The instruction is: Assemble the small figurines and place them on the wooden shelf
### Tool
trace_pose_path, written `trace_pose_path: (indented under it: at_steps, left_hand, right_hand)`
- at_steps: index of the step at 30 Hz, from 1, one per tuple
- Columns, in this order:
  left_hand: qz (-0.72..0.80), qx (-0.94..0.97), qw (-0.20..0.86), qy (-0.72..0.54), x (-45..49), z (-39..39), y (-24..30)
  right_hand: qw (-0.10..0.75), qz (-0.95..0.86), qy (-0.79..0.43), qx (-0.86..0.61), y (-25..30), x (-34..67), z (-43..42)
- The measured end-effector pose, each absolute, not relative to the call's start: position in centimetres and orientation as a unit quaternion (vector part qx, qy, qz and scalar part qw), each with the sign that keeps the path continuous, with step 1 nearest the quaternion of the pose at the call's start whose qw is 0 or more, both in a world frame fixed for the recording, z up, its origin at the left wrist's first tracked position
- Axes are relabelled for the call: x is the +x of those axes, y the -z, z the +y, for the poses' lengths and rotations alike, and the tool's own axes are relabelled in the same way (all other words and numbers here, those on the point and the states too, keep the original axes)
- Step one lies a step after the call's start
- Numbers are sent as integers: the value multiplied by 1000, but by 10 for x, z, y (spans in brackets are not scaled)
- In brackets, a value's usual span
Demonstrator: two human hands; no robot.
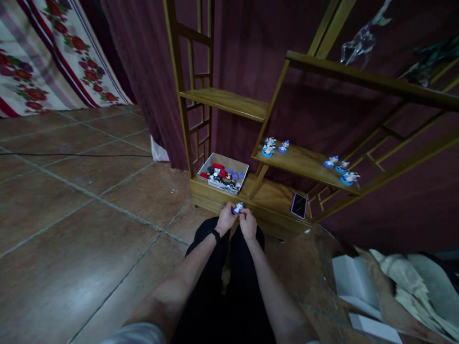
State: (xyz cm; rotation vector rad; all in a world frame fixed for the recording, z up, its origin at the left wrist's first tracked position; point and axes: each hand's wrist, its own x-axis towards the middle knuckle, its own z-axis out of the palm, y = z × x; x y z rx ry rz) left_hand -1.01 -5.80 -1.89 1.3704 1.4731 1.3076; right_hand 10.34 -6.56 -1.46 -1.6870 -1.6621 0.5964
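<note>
Between my two hands, just above my knees, is a small purple-and-white figurine. My left hand grips it from the left side, fingers closed. From the right, my right hand pinches it too, its fingertips at the figurine's lower edge. Just beyond my hands a white cardboard box with several red, black and purple figurines rests on the low wooden base. Higher up on the right, the wooden shelf carries several similar figurines, some at its left end and some at its right end.
A phone lies on the base at right. Another shelf board is at upper left, and a clear horse-like ornament stands on the upper right board. White boxes and cloth lie at lower right. A black cable crosses the tiled floor.
</note>
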Motion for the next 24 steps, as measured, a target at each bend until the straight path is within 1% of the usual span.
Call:
trace_pose_path:
  at_steps: [5, 9, 18, 24]
  left_hand:
    - [618, 592, 291, -428, -15, -62, 7]
    - [620, 608, 272, -415, -19, -63, 2]
    - [559, 622, 327, -441, -24, -62, 6]
    - [566, 607, 324, -454, -24, -61, 10]
  right_hand:
    - [324, -641, -246, -651, 11, 100, -65]
    - [323, -636, -269, -647, 7, 98, -67]
    - [362, -626, -271, -635, 12, 99, -65]
    - [368, -629, -273, -628, 14, 99, -65]
